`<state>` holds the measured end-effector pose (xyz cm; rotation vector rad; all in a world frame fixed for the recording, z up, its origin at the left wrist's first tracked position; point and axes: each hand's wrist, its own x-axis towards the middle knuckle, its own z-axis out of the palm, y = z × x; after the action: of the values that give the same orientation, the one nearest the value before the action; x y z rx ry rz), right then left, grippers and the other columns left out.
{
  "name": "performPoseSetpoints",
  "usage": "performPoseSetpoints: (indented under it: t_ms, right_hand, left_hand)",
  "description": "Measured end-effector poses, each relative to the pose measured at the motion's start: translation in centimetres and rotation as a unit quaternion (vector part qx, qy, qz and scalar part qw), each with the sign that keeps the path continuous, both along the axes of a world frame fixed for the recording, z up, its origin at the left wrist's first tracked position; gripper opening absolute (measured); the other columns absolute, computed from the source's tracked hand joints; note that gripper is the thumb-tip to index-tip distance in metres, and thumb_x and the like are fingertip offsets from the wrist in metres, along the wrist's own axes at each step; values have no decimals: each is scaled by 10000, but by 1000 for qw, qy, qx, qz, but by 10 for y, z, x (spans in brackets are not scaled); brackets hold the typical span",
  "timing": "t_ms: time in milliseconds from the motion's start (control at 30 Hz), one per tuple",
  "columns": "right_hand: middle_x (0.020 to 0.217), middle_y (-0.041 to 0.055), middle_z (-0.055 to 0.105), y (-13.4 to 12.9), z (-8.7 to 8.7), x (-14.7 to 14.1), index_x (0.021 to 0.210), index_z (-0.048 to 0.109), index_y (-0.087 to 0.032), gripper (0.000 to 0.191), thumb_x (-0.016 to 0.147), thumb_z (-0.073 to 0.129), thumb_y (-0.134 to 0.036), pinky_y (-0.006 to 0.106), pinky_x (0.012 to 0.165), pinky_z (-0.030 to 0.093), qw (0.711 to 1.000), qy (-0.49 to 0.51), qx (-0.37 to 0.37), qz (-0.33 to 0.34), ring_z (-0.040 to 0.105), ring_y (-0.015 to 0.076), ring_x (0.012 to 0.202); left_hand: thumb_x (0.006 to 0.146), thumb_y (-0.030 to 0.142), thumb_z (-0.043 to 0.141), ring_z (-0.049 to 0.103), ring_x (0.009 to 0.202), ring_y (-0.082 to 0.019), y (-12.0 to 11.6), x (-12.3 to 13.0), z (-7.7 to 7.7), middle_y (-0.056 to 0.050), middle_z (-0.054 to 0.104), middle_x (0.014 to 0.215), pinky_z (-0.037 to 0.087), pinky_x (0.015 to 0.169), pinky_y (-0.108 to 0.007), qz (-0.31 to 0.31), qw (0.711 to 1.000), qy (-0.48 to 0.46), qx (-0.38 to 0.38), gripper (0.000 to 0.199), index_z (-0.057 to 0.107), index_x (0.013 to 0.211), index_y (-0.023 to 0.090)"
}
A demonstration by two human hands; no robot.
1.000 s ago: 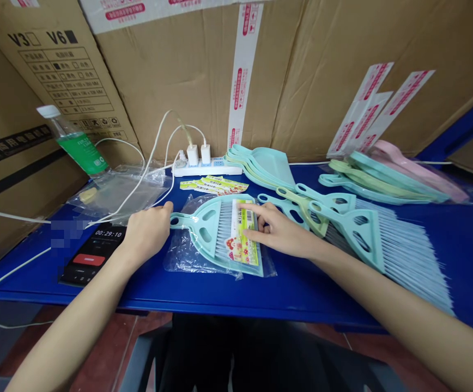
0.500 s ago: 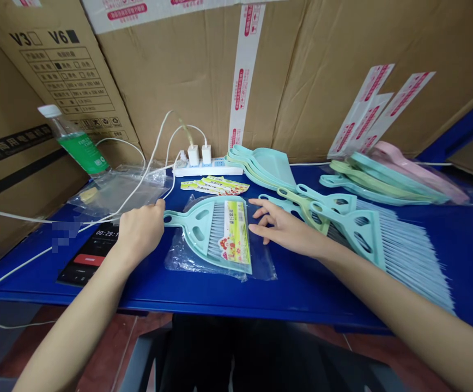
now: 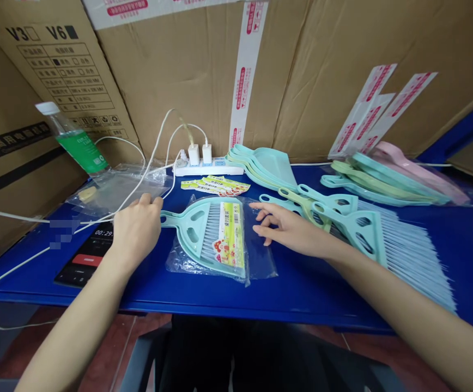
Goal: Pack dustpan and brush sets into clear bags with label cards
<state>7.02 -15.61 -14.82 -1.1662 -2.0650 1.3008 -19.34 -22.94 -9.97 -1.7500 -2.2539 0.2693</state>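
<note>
A light-blue dustpan (image 3: 193,254) with a brush nested in it lies on a clear plastic bag (image 3: 263,264), its handle pointing left. Across the bristles rests a yellow-green label card (image 3: 229,235). My left hand (image 3: 138,226) is closed at the handle's end, its fingertips partly hidden. Just right of the bag's edge, my right hand (image 3: 285,226) has its fingers apart and holds nothing. Beside and partly beneath the right forearm are several loose brushes (image 3: 359,228) in blue and green.
Stacked dustpans (image 3: 275,166) stand behind, near a white power strip (image 3: 224,166) and label cards (image 3: 212,185). Bagged sets (image 3: 404,177) lie at the right. A phone (image 3: 83,261), a bottle (image 3: 79,144), crumpled bags and white cables are at the left.
My left hand and the dustpan with its brush and card have shifted slightly left across the plastic bag. The right hand has stayed nearly in place, fingers still apart.
</note>
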Motion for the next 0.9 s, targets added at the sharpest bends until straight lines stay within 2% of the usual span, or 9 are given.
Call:
performPoseSetpoints:
  t_ms: [133, 200, 267, 333, 400, 433, 567, 733, 900]
  right_hand:
    - [904, 15, 525, -2, 4, 1, 1440, 418, -165, 584, 873, 538, -241, 304, 582, 594, 1000, -10, -2, 16, 619, 115, 567]
    - [829, 4, 547, -3, 6, 0, 1474, 373, -148, 596, 897, 499, -229, 304, 532, 571, 998, -51, 30, 5, 613, 138, 554]
    - [751, 6, 572, -2, 5, -1, 1465, 398, -118, 568, 914, 484, -228, 332, 574, 561, 983, -128, 129, -25, 614, 173, 579]
    - [737, 38, 609, -1, 4, -2, 1406, 486, -101, 502, 924, 476, -238, 377, 680, 549, 942, -209, 259, -50, 637, 220, 662]
    - [844, 98, 652, 1, 1, -2, 1321, 574, -112, 431, 931, 454, -251, 411, 751, 528, 905, -252, 337, -61, 658, 265, 781]
    - [920, 125, 659, 2, -1, -2, 1274, 609, -122, 403, 933, 441, -256, 419, 753, 522, 897, -259, 352, -63, 660, 280, 814]
    - [1046, 153, 648, 7, -6, -1, 1119, 672, -152, 313, 921, 446, -238, 391, 712, 506, 893, -260, 361, -65, 659, 275, 806]
    - [960, 90, 676, 12, -9, -1, 1093, 646, -192, 283, 897, 448, -143, 315, 695, 487, 895, -248, 366, -49, 653, 219, 776]
    - [866, 64, 680, 11, -8, -2, 1110, 624, -181, 305, 888, 427, -110, 301, 670, 476, 899, -250, 359, -35, 628, 199, 692]
  left_hand:
    - [925, 102, 304, 656, 1090, -321, 2, 1, -5, -124, 661, 1185, 557, 721, -381, -73, 997, -16, -31, 443, 648, 1192, 182]
    - [926, 90, 312, 662, 1082, -302, 2, 0, -6, -82, 668, 1210, 549, 722, -371, -86, 995, -26, -41, 449, 653, 1191, 215]
    - [930, 103, 336, 677, 1043, -293, 3, -1, -6, -59, 675, 1217, 538, 707, -365, -93, 995, -29, -40, 432, 669, 1171, 236]
    - [925, 113, 362, 690, 998, -287, 3, -2, -6, -52, 681, 1210, 523, 676, -356, -101, 994, -29, -38, 417, 685, 1153, 248]
    - [909, 105, 379, 698, 966, -279, 3, -2, -6, -51, 687, 1194, 502, 642, -343, -109, 993, -28, -37, 424, 697, 1143, 259]
    - [903, 101, 383, 701, 953, -275, 3, -3, -5, -52, 689, 1187, 491, 628, -337, -112, 993, -28, -36, 429, 702, 1138, 263]
    - [903, 105, 376, 706, 922, -273, 3, -2, -5, -53, 700, 1158, 453, 598, -331, -121, 992, -26, -34, 431, 726, 1095, 267]
    - [892, 97, 368, 710, 869, -269, 3, -5, -5, -43, 715, 1125, 389, 549, -324, -130, 991, -27, -20, 449, 751, 1034, 285]
    - [862, 79, 377, 708, 780, -242, 4, -7, -5, -42, 735, 1037, 321, 505, -301, -130, 991, -30, 3, 464, 767, 986, 299]
